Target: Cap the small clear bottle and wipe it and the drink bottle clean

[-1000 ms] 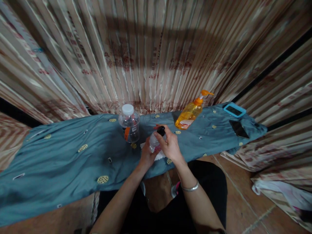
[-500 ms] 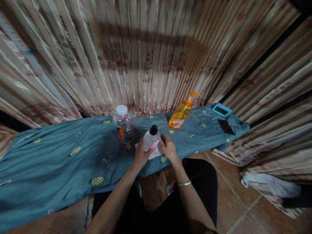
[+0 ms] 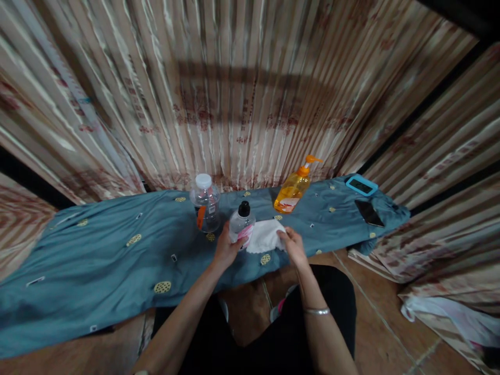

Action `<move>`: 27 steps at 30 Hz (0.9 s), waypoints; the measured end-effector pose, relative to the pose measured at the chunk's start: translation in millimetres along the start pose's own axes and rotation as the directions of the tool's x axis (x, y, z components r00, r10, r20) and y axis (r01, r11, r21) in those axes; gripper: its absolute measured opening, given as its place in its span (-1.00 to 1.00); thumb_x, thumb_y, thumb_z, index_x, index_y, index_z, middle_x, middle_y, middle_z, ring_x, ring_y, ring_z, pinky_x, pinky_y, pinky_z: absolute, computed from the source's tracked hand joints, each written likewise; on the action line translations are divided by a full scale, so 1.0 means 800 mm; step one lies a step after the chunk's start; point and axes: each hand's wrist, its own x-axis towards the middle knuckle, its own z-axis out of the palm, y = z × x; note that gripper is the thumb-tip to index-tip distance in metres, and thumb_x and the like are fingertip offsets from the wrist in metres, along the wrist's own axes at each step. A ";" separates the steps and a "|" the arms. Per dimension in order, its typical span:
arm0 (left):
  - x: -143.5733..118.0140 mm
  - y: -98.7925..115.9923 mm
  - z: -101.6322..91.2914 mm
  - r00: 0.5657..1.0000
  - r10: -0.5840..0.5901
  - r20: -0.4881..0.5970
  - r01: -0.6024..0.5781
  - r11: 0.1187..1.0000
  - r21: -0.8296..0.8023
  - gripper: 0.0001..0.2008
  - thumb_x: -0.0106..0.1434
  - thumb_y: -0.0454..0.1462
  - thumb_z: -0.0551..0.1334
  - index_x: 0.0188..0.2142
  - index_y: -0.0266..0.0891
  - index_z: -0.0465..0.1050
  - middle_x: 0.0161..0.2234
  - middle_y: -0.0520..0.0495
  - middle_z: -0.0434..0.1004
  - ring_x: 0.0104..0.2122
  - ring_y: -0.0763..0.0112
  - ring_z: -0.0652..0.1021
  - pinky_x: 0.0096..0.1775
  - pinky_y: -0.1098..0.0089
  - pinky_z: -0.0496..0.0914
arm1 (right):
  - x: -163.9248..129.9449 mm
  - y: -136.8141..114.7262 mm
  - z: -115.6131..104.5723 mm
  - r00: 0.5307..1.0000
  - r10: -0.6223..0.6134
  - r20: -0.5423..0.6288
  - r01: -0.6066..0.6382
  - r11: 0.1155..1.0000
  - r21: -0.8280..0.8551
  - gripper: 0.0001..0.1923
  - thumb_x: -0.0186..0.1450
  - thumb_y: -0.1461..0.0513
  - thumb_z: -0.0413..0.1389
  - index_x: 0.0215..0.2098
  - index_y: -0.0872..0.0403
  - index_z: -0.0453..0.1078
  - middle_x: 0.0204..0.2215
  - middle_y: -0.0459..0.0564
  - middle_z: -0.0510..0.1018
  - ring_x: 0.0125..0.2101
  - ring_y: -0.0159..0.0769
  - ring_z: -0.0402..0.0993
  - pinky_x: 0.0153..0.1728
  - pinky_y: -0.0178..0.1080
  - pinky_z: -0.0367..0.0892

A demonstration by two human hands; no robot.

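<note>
My left hand (image 3: 225, 248) grips a small clear bottle (image 3: 241, 225) with a black cap and a pink label, standing upright on the blue cloth-covered table (image 3: 101, 260). Right beside the bottle lies a white cloth (image 3: 264, 235), and my right hand (image 3: 292, 244) pinches its right edge. A silver bracelet sits on my right wrist.
A clear bottle with a white cap (image 3: 205, 209) stands just left of the small bottle. An orange pump bottle (image 3: 295, 185) stands at the back. A blue-cased device (image 3: 361, 185) and a dark phone (image 3: 369, 212) lie at the table's right end. Striped curtains surround the table.
My right hand left the bottle's cap, moved down to the right and took hold of the white cloth, which now lies spread out. The bottle now stands upright in my left hand.
</note>
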 end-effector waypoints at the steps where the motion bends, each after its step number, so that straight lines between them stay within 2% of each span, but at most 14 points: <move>1: 0.002 0.000 0.001 1.000 -0.002 0.004 0.002 1.000 0.001 -0.46 0.02 -0.09 0.37 -0.05 -0.23 0.30 -0.14 -0.12 0.54 -0.12 0.17 0.55 -0.03 0.16 0.39 | -0.001 -0.009 -0.008 1.000 -0.003 -0.009 0.004 0.998 0.064 -0.60 0.10 -0.13 0.11 -0.49 0.03 0.31 -0.64 -0.12 0.42 -0.61 -0.32 0.34 -0.53 -0.28 0.29; 3: 0.006 -0.001 0.007 1.000 -0.006 0.010 0.006 1.000 0.009 -0.48 0.02 -0.09 0.36 -0.07 -0.23 0.30 -0.16 -0.11 0.55 -0.16 0.18 0.56 -0.05 0.17 0.40 | -0.006 -0.031 -0.016 1.000 -0.016 -0.013 0.018 0.986 0.166 -0.57 0.12 -0.15 0.10 -0.39 0.04 0.33 -0.57 -0.09 0.48 -0.58 -0.30 0.40 -0.51 -0.27 0.33; 5: 0.008 -0.001 0.014 1.000 -0.008 0.008 0.008 1.000 0.019 -0.48 0.02 -0.09 0.36 -0.07 -0.22 0.31 -0.15 -0.11 0.55 -0.16 0.17 0.56 -0.06 0.17 0.40 | -0.018 -0.052 -0.011 0.999 -0.037 0.001 0.036 0.973 0.228 -0.57 0.14 -0.12 0.14 -0.29 0.05 0.37 -0.46 -0.04 0.54 -0.48 -0.25 0.48 -0.44 -0.25 0.38; 7: 0.007 0.000 0.022 1.000 -0.005 0.009 0.005 1.000 0.026 -0.48 0.02 -0.11 0.36 -0.05 -0.20 0.31 -0.13 -0.12 0.56 -0.13 0.16 0.57 -0.05 0.17 0.41 | -0.032 -0.068 0.007 0.992 -0.118 0.036 0.106 0.966 0.237 -0.55 0.19 -0.09 0.12 -0.12 0.04 0.40 -0.23 0.03 0.57 -0.24 -0.16 0.54 -0.23 -0.19 0.43; 9: 0.004 0.002 0.027 0.999 -0.006 0.043 0.005 1.000 0.010 -0.50 0.04 -0.16 0.34 -0.03 -0.17 0.31 -0.10 -0.12 0.56 -0.11 0.16 0.57 -0.07 0.19 0.44 | -0.043 -0.078 0.033 0.969 -0.236 0.068 0.222 0.961 0.164 -0.50 0.27 -0.06 0.07 0.07 0.01 0.34 0.03 0.06 0.48 0.07 -0.12 0.40 0.06 -0.12 0.32; 11: 0.001 0.004 0.029 0.995 -0.021 0.094 0.022 1.000 -0.008 -0.51 0.04 -0.21 0.33 -0.02 -0.16 0.31 -0.13 -0.11 0.59 -0.17 0.18 0.59 -0.14 0.23 0.47 | -0.043 -0.082 0.058 0.942 -0.330 0.062 0.330 0.944 0.018 -0.47 0.32 -0.04 0.03 0.17 0.01 0.26 0.14 0.08 0.38 0.21 -0.13 0.22 0.21 -0.07 0.14; 13: -0.001 0.005 0.027 0.990 -0.050 0.130 0.051 0.999 -0.003 -0.49 0.03 -0.23 0.33 0.00 -0.17 0.31 -0.21 -0.09 0.61 -0.27 0.20 0.60 -0.23 0.24 0.49 | -0.030 -0.086 0.074 0.933 -0.358 0.047 0.361 0.927 -0.100 -0.49 0.30 -0.03 0.06 0.13 0.03 0.29 0.05 0.11 0.45 0.12 -0.11 0.32 0.15 -0.06 0.21; 15: 0.000 0.005 0.022 0.988 -0.063 0.143 0.059 0.998 0.035 -0.45 0.01 -0.23 0.35 0.02 -0.18 0.31 -0.25 -0.07 0.62 -0.31 0.19 0.60 -0.25 0.23 0.48 | -0.008 -0.092 0.077 0.934 -0.343 0.102 0.353 0.929 -0.112 -0.56 0.25 -0.03 0.12 -0.01 0.04 0.38 -0.17 0.05 0.55 -0.12 -0.14 0.47 -0.06 -0.12 0.37; 18: 0.003 0.004 0.018 0.984 -0.048 0.174 0.032 0.995 0.094 -0.45 0.00 -0.19 0.36 0.01 -0.17 0.34 -0.16 -0.10 0.60 -0.20 0.15 0.59 -0.14 0.18 0.47 | 0.028 -0.102 0.068 0.892 -0.286 0.351 0.306 0.952 -0.001 -0.64 0.13 -0.01 0.24 -0.23 0.05 0.46 -0.40 -0.08 0.56 -0.40 -0.27 0.48 -0.35 -0.27 0.39; 20: 0.004 0.002 0.018 0.981 -0.039 0.189 0.020 0.994 0.104 -0.46 0.02 -0.16 0.35 0.01 -0.18 0.35 -0.10 -0.13 0.58 -0.15 0.14 0.58 -0.09 0.15 0.45 | 0.041 -0.107 0.064 0.837 -0.262 0.481 0.264 0.962 0.065 -0.65 0.08 0.01 0.27 -0.30 0.07 0.47 -0.44 -0.10 0.56 -0.44 -0.31 0.47 -0.41 -0.32 0.37; 21: 0.004 -0.001 0.019 0.982 -0.041 0.187 0.022 0.995 0.101 -0.45 0.03 -0.15 0.34 0.02 -0.19 0.33 -0.09 -0.14 0.58 -0.15 0.14 0.57 -0.08 0.15 0.45 | 0.043 -0.108 0.064 0.831 -0.254 0.495 0.248 0.966 0.078 -0.67 0.08 0.01 0.27 -0.32 0.07 0.47 -0.45 -0.10 0.56 -0.45 -0.32 0.47 -0.43 -0.33 0.36; 23: 0.002 -0.007 0.022 0.986 -0.054 0.158 0.039 0.995 0.096 -0.39 0.03 -0.12 0.34 0.08 -0.21 0.29 -0.10 -0.16 0.57 -0.19 0.15 0.58 -0.12 0.15 0.45 | 0.038 -0.106 0.070 0.884 -0.245 0.398 0.244 0.968 0.053 -0.70 0.10 0.01 0.25 -0.36 0.07 0.46 -0.47 -0.09 0.56 -0.47 -0.31 0.46 -0.44 -0.33 0.35; 25: -0.002 -0.014 0.027 0.991 -0.053 0.123 0.043 0.996 0.083 -0.34 0.02 -0.13 0.34 0.11 -0.21 0.26 -0.13 -0.14 0.58 -0.25 0.18 0.58 -0.17 0.18 0.46 | 0.025 -0.100 0.081 0.953 -0.242 0.184 0.251 0.968 -0.029 -0.71 0.13 0.00 0.23 -0.36 0.04 0.45 -0.45 -0.07 0.56 -0.45 -0.29 0.46 -0.40 -0.29 0.35; 27: -0.005 -0.018 0.032 0.993 -0.027 0.111 0.021 0.998 0.059 -0.38 0.02 -0.17 0.33 0.09 -0.20 0.28 -0.18 -0.12 0.59 -0.28 0.21 0.57 -0.21 0.22 0.47 | 0.011 -0.088 0.090 0.971 -0.238 -0.010 0.236 0.967 -0.099 -0.68 0.13 -0.02 0.22 -0.31 0.03 0.45 -0.40 -0.03 0.57 -0.39 -0.23 0.47 -0.33 -0.25 0.36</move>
